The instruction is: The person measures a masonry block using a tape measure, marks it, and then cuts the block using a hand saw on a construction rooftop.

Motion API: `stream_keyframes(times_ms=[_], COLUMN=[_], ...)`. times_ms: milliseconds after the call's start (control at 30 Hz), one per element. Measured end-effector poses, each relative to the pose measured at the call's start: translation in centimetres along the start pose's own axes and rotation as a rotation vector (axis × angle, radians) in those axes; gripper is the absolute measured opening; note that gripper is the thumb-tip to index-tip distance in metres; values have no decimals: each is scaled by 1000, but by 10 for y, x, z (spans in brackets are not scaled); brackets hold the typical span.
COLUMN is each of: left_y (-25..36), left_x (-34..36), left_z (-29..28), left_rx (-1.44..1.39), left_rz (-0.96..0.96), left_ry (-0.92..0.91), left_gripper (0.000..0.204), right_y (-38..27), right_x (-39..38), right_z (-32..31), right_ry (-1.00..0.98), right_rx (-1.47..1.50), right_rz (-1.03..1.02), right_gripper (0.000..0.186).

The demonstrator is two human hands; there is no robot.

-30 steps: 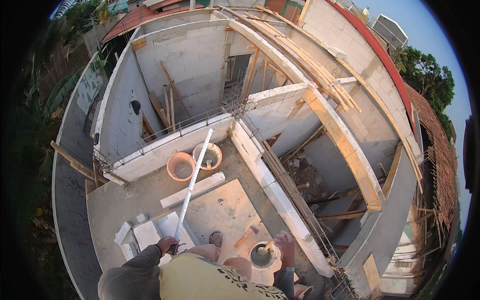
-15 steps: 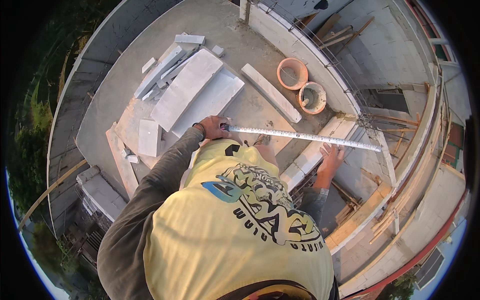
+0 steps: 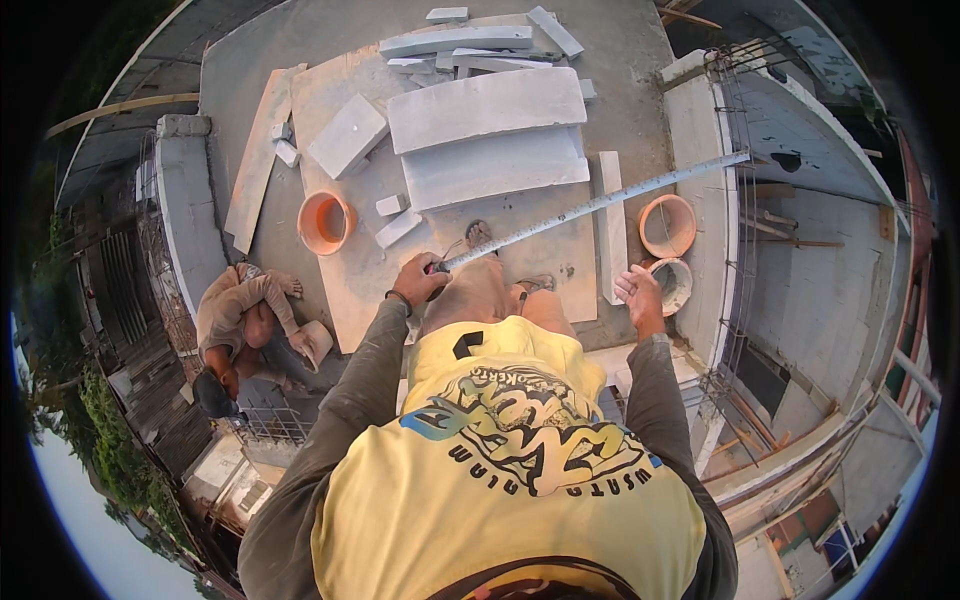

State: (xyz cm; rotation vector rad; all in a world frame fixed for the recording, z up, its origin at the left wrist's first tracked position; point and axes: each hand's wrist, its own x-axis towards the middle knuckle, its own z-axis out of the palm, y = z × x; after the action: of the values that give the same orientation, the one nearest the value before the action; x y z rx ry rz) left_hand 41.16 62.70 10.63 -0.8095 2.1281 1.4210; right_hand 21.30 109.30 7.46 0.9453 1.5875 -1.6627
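My left hand (image 3: 420, 278) is closed round the case of a tape measure. From it the white tape blade (image 3: 590, 206) runs out to the far right, slanting above the board and over a long narrow light block (image 3: 610, 228). My right hand (image 3: 641, 295) is off the tape, its fingers apart and loosely bent with nothing visible in them. It hovers beside the near end of the narrow block and a mortar-stained bucket (image 3: 671, 284). Beyond my feet, a large pale block (image 3: 487, 108) lies partly over another pale block (image 3: 497, 170).
An orange bucket (image 3: 667, 225) stands near the right wall (image 3: 694, 135), which has exposed rebar. Another orange bucket (image 3: 326, 222) stands at left. A co-worker (image 3: 243, 320) crouches there beside a low wall (image 3: 188, 215). Cut block pieces (image 3: 455, 40) lie at the far side.
My view has turned right, and the co-worker and left bucket have come into sight. My right hand has come away from the tape blade; the left still grips the case.
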Motion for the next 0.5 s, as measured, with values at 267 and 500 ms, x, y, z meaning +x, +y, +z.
stream_keyframes(times_ms=[267,500], left_y=[-168,-263], left_x=[172,331], left_z=[14,21], left_rx=[-946,-1096], left_rz=[-285,-211], left_ry=[479,590], left_gripper=[27,27], right_y=[19,1], right_x=[248,475], right_z=[115,164], right_ry=[-173,75], right_rx=[-601,-887], right_rz=[73,-378], right_gripper=[44,63])
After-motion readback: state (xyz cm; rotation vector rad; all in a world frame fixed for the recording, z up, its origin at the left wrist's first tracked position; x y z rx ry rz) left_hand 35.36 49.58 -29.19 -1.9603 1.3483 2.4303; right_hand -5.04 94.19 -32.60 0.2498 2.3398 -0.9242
